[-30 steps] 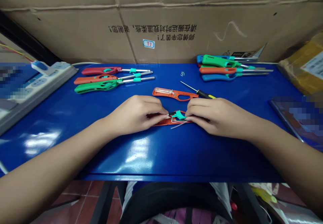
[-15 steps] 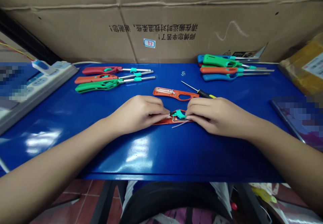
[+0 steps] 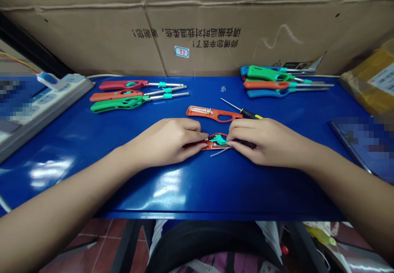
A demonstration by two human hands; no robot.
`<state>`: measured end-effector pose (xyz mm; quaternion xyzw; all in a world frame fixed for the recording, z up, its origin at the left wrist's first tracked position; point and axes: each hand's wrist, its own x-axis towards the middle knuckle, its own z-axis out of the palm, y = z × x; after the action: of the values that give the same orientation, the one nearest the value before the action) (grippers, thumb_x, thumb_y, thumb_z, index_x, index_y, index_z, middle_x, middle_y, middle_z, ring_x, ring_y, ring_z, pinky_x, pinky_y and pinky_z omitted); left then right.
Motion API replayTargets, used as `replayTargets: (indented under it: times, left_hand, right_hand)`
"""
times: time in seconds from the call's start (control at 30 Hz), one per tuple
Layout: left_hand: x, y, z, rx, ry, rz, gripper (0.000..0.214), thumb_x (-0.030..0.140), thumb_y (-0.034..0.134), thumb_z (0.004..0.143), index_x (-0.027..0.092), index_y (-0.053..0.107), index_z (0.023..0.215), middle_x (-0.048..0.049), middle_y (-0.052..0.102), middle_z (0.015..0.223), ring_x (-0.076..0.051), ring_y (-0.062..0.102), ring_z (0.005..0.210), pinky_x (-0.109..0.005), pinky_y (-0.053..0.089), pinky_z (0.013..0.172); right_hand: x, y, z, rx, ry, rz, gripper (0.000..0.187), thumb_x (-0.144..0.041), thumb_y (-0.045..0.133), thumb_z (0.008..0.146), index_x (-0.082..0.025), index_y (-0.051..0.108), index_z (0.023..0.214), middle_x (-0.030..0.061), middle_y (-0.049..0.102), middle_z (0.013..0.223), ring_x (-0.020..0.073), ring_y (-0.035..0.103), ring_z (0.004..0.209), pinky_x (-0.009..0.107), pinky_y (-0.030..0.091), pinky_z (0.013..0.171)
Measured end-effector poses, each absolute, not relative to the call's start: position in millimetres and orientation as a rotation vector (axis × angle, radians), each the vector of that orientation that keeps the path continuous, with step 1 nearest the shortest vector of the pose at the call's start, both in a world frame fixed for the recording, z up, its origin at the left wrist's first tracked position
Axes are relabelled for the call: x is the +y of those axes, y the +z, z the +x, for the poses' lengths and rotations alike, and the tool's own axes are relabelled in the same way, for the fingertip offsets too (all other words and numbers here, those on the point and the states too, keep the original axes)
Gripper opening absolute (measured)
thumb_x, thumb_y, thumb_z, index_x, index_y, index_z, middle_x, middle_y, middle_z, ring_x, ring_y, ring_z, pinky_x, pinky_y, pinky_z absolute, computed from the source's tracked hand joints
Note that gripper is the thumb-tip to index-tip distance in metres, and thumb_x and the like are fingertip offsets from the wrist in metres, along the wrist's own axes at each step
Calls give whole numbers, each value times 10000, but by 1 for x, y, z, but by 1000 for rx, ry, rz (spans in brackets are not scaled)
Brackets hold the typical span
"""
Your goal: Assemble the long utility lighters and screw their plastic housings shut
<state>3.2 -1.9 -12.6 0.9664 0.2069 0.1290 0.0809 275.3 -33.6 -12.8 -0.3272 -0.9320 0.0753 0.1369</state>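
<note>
Lighter shell (image 3: 208,145), orange and open, lies flat on the blue table (image 3: 197,182). The left hand (image 3: 168,139) pinches one end and the right hand (image 3: 261,139) the other, both clenched on it. Its teal trigger (image 3: 219,140) shows in the gap between them. Just beyond the knuckles lie a second orange shell (image 3: 214,114) and a screwdriver (image 3: 248,113). Farther beyond the left hand sit three whole lighters (image 3: 135,95); beyond the right hand, a pile of others (image 3: 277,82).

Orange lighter shell (image 3: 205,146), teal trigger (image 3: 219,139); blue table (image 3: 197,186); brown box (image 3: 92,39).
</note>
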Motion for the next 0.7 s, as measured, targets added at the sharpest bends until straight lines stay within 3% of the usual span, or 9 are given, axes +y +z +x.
replayTargets:
  times: [0.7]
  left_hand:
    - [1,-22,5,652,523,2864,249,273,574,1023,129,773,1061,-48,716,893,-149,691,788,-255,525,711]
  right_hand:
    - [-34,-14,275,-2729,188,-971,206,-230,463,1017,-173,634,917,52,647,942,182,621,830,308,471,753]
